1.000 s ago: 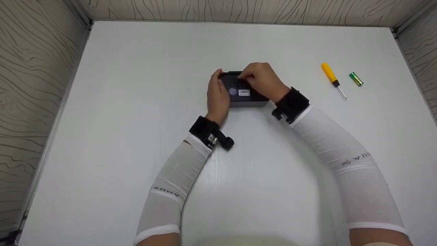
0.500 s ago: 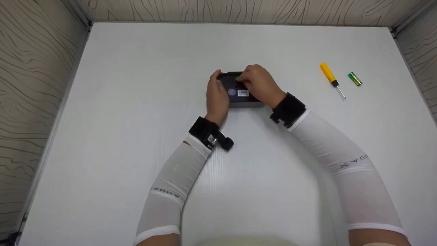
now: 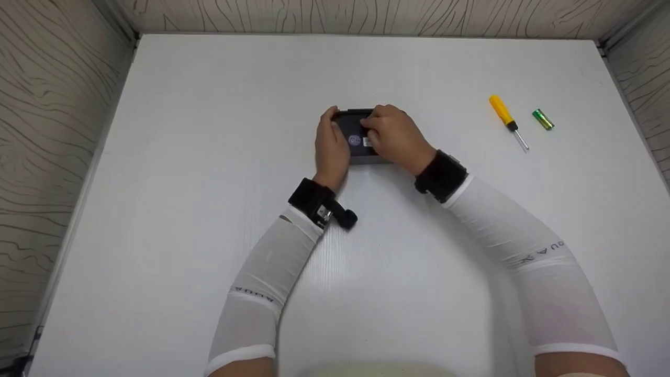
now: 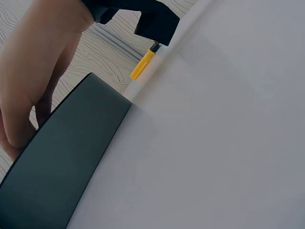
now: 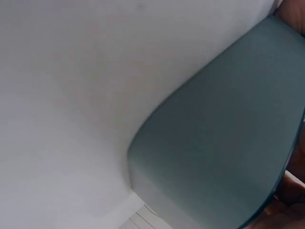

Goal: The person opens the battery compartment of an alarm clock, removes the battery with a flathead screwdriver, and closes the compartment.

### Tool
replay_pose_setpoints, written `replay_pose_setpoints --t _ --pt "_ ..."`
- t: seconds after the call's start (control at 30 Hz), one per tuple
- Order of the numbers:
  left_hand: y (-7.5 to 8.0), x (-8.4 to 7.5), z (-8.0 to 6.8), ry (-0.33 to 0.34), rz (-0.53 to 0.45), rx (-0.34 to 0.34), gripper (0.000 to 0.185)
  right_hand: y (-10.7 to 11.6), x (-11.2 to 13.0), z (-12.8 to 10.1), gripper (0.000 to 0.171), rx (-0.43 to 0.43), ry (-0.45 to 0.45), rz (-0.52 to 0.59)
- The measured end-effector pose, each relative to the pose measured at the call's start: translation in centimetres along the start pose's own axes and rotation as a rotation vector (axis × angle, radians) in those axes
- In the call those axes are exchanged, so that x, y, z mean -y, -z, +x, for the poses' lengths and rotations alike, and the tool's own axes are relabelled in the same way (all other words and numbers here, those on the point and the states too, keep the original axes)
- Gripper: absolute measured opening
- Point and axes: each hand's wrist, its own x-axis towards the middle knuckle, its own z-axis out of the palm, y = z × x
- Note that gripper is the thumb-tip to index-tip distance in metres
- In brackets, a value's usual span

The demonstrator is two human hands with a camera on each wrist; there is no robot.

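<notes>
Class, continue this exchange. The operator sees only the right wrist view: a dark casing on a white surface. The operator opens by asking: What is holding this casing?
Observer: Both hands. The left hand grips the left end of the dark device, and the right hand holds its right part.
Operator: Any tools nearby?
Observer: A yellow-handled screwdriver lies on the table, off to the right, apart from the hands.
Operator: Anything else?
Observer: A green battery lies just right of the screwdriver.

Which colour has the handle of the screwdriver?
Yellow; the screwdriver handle shows best in the head view.
</notes>
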Motion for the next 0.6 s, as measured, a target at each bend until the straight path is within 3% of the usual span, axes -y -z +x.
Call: replay_pose_setpoints --t 0.2,0.6 --pt "0.1 0.0 0.0 -0.002 -0.021 0.006 0.041 -0.4 0.5 -1.0 0.038 -0.006 0.035 -0.047" --pt "0.9 0.0 0.3 -0.016 -0.033 -0.004 0.042 -0.2 1.3 -0.9 0.051 0.094 -0.03 -0.048"
